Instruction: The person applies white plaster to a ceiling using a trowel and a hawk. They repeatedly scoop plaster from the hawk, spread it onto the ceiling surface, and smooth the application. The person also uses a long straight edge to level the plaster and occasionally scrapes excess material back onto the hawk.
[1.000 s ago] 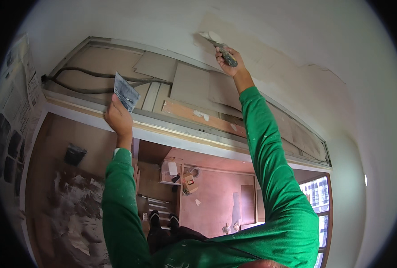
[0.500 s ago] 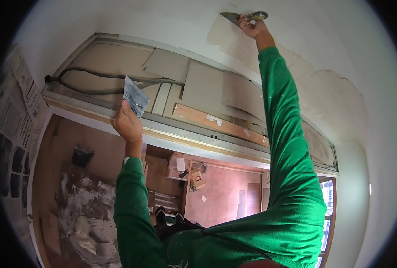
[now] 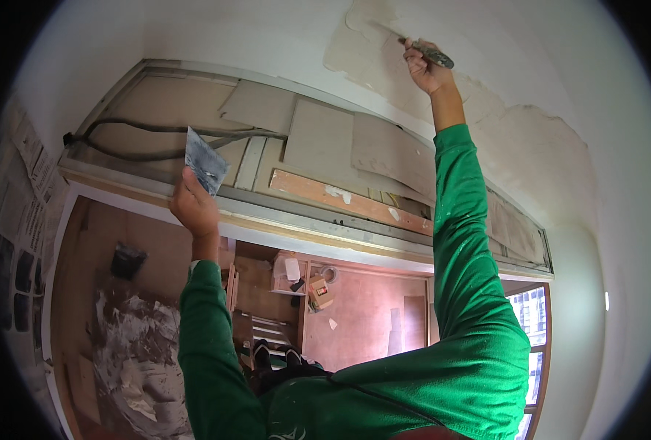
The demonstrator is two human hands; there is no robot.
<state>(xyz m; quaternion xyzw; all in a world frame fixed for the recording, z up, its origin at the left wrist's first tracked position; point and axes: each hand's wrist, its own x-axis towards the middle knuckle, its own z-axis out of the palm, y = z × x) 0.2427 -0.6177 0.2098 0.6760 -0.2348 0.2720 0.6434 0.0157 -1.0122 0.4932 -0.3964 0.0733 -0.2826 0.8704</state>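
My right hand (image 3: 424,71) is raised to the wall and closed round the dark, smeared handle of a putty knife (image 3: 434,54). Its thin blade lies almost edge-on to me, against a patch of beige filler (image 3: 362,45) on the white wall (image 3: 267,37). Lower and to the left, my left hand (image 3: 196,205) grips a flat grey metal scraper plate (image 3: 206,162), its blade pointing up and its face streaked with filler. The plate is held apart from the wall, in front of a ledge.
The ledge (image 3: 267,213) carries board offcuts (image 3: 318,136), a dark cable (image 3: 142,155) and a worn orange-brown wooden strip (image 3: 347,199). Newspaper (image 3: 25,220) covers the left wall. Far below, a smeared sheet (image 3: 138,359), a cardboard box (image 3: 320,292) and ladder rungs (image 3: 270,326) show near my feet.
My right hand has come slightly lower, and the putty knife has turned from showing its blade's face to nearly edge-on. My left hand still holds the plate, with the view shifted a little.
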